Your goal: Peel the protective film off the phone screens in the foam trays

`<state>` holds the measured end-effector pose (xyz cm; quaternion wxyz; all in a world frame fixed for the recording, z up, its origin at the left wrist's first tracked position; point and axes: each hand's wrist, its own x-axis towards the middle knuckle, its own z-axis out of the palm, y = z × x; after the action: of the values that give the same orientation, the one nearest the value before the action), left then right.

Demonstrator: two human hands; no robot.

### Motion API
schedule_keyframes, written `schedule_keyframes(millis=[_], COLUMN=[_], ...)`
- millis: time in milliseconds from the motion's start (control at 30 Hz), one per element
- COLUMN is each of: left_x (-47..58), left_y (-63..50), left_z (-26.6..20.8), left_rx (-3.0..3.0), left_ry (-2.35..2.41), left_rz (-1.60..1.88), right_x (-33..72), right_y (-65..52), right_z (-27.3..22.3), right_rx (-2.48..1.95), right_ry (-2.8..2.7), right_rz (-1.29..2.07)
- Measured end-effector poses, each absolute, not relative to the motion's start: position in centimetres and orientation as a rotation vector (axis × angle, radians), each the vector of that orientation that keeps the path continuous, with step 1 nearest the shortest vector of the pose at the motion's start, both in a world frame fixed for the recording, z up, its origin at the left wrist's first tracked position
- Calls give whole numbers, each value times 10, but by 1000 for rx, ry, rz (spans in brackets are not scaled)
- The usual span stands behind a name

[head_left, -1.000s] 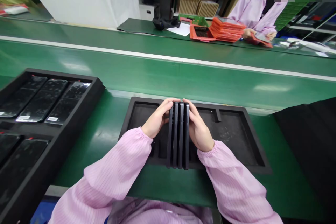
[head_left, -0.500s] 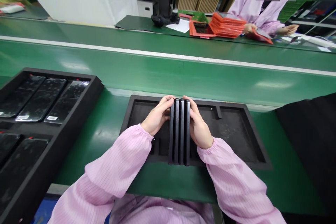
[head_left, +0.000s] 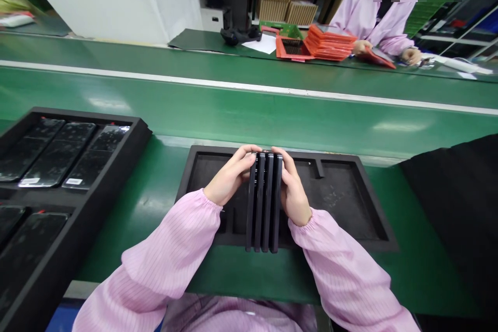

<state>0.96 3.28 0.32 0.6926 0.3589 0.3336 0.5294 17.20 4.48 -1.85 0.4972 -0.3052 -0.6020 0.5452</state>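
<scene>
Several dark phones [head_left: 265, 207] stand on edge side by side, pressed between my two hands with narrow gaps between them. My left hand [head_left: 230, 176] is closed on the left side of the row, near its far end. On the right side, my right hand [head_left: 292, 187] grips the same row, its fingers curled over the far end. The phones are above a black foam tray [head_left: 338, 192] with shallow recesses. Their near ends reach past the tray's front edge. My fingertips are partly hidden behind the phones.
Left of me, another black tray [head_left: 87, 199] holds several dark phones [head_left: 58, 153] with white labels. A black sheet-like thing [head_left: 459, 207] is at the right. Beyond the green ledge, a co-worker in a pink sleeve [head_left: 352, 8] handles a red sleeve-like item beside stacked red ones [head_left: 330, 44].
The row of phones tilts slightly, its near ends shifted a little left, with both hands still on it. The view has shifted slightly. Across the ledge, the co-worker's raised hand has come down.
</scene>
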Motion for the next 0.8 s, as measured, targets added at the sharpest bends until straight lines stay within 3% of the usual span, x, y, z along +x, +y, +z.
schedule_keyframes(millis=[800], left_x=[8], left_y=[28], left_z=[-8], left_rx=[1150], left_ry=[579], left_rz=[1299], right_x=[172], right_y=[37], right_z=[-11], right_rx=[-644], right_ry=[-1490], right_rz=[1313])
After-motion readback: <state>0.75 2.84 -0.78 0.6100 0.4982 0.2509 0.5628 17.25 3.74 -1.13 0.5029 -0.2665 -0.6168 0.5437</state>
